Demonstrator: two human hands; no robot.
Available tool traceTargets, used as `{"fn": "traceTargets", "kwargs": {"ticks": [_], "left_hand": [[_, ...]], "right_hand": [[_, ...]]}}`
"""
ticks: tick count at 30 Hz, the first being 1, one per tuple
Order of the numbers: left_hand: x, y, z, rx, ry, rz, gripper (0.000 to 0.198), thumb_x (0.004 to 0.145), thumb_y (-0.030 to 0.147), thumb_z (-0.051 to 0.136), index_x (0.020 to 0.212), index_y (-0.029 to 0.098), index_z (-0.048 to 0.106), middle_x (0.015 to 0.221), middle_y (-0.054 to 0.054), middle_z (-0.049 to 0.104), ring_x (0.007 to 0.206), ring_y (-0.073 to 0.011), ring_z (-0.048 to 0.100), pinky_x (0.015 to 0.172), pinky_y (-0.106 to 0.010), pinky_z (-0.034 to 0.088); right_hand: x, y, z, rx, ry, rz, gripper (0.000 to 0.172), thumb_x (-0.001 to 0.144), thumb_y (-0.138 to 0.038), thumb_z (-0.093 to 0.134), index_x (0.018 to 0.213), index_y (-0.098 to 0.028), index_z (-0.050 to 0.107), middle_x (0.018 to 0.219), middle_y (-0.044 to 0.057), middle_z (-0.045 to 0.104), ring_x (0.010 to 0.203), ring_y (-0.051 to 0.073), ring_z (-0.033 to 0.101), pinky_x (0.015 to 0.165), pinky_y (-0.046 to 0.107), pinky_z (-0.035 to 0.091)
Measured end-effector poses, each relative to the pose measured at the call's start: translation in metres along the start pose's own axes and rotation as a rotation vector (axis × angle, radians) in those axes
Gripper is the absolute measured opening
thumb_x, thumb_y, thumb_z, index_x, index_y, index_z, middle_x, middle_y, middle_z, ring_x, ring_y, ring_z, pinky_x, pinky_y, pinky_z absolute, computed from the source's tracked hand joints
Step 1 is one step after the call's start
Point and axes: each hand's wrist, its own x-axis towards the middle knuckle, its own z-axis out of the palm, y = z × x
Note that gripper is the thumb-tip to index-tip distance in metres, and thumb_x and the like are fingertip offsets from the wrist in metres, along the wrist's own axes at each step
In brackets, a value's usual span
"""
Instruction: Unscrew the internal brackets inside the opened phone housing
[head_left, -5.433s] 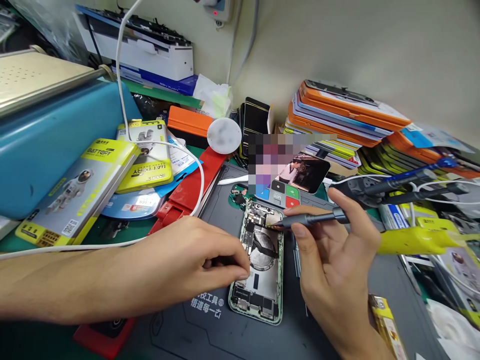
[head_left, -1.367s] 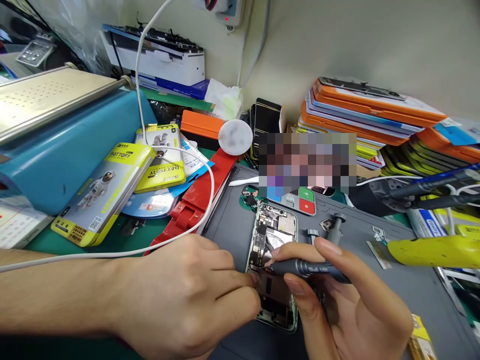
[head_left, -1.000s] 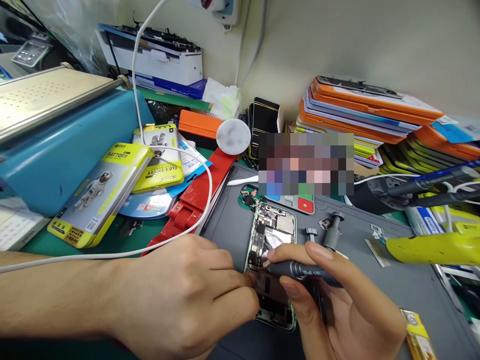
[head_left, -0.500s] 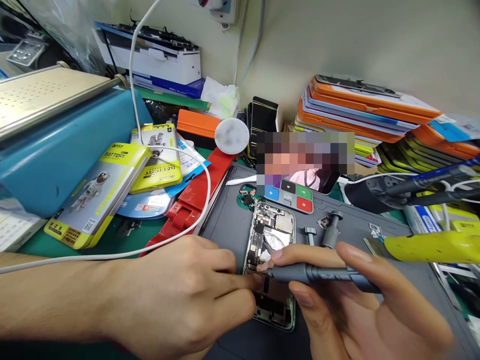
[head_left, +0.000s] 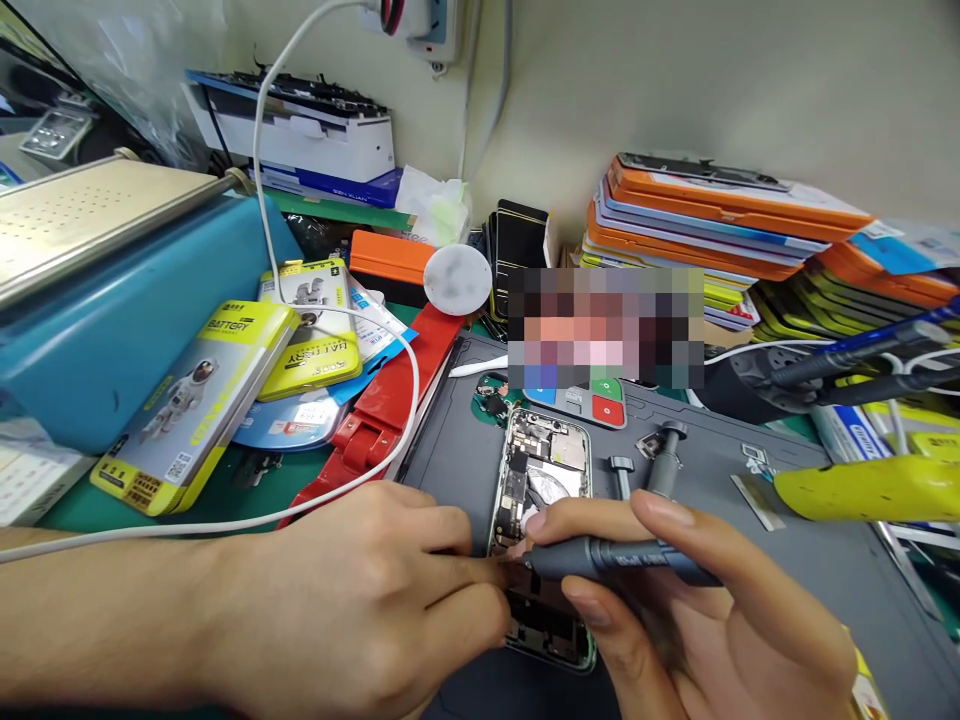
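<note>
An opened phone [head_left: 551, 450] with its inner parts exposed lies on a dark grey mat [head_left: 795, 560]. My left hand [head_left: 375, 590] rests over the phone's left edge, its index finger extended onto the inner parts and the other fingers curled; whether it pinches anything is hidden. My right hand [head_left: 697, 600] is closed on a dark grey pen-shaped screwdriver [head_left: 607, 558]. The tool lies nearly level, its tip among the phone's parts beside my left fingertip.
Two short tools [head_left: 666, 460] stand behind the phone, near a coloured tray [head_left: 607, 410]. A yellow-handled blade [head_left: 862, 490] lies right. Yellow battery boxes [head_left: 199, 410], a red holder [head_left: 367, 430] and a white cable [head_left: 412, 400] are left. Orange cases [head_left: 735, 205] are stacked behind.
My right hand and the screwdriver have shifted slightly left and down, with the tip now closer to my left fingertip. The camera view has shifted slightly.
</note>
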Motion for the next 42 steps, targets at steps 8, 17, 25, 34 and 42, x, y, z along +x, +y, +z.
{"fn": "traceTargets", "kwargs": {"ticks": [8, 17, 25, 34, 42], "left_hand": [[0.0031, 0.0027, -0.0026, 0.039, 0.002, -0.005, 0.019, 0.1, 0.004, 0.056, 0.094, 0.013, 0.071, 0.088, -0.005, 0.073, 0.07, -0.0208, 0.056, 0.061, -0.036, 0.047], [0.0032, 0.003, -0.0046, 0.034, -0.005, -0.006, 0.025, 0.102, 0.003, 0.051, 0.089, 0.015, 0.068, 0.083, -0.004, 0.07, 0.067, -0.021, 0.052, 0.057, -0.037, 0.045], [0.0004, 0.0036, -0.0023, 0.022, 0.018, -0.011, 0.025, 0.106, 0.005, 0.048, 0.096, 0.016, 0.068, 0.085, -0.005, 0.073, 0.071, -0.0206, 0.057, 0.062, -0.036, 0.05], [0.0029, 0.0029, -0.004, 0.077, 0.022, 0.007, 0.032, 0.108, 0.007, 0.047, 0.084, 0.018, 0.064, 0.079, -0.004, 0.068, 0.065, -0.0198, 0.05, 0.055, -0.039, 0.044], [0.0026, 0.0025, -0.0033, 0.069, 0.014, 0.012, 0.032, 0.107, 0.006, 0.047, 0.083, 0.017, 0.065, 0.079, -0.004, 0.068, 0.065, -0.0204, 0.051, 0.056, -0.039, 0.045]], "right_hand": [[0.0002, -0.0009, 0.0019, 0.037, 0.001, 0.038, 0.079, 0.092, 0.01, 0.067, 0.159, -0.029, 0.053, 0.132, 0.009, 0.079, 0.107, 0.022, 0.085, 0.082, 0.029, 0.076], [0.0007, -0.0029, 0.0026, -0.024, 0.032, -0.02, 0.082, 0.091, 0.013, 0.068, 0.16, -0.029, 0.054, 0.132, 0.004, 0.081, 0.109, 0.017, 0.084, 0.09, 0.026, 0.074], [-0.0018, -0.0009, 0.0073, -0.031, 0.017, -0.017, 0.084, 0.09, 0.009, 0.071, 0.162, -0.031, 0.053, 0.134, 0.002, 0.082, 0.112, 0.018, 0.084, 0.099, 0.029, 0.071], [-0.0049, -0.0007, 0.0034, -0.072, 0.026, -0.01, 0.073, 0.094, -0.001, 0.074, 0.159, -0.031, 0.057, 0.129, 0.006, 0.084, 0.109, 0.025, 0.086, 0.094, 0.034, 0.074], [-0.0043, -0.0012, 0.001, -0.106, 0.02, 0.003, 0.074, 0.095, -0.003, 0.073, 0.16, -0.033, 0.056, 0.127, 0.006, 0.085, 0.105, 0.026, 0.086, 0.088, 0.036, 0.076]]}}
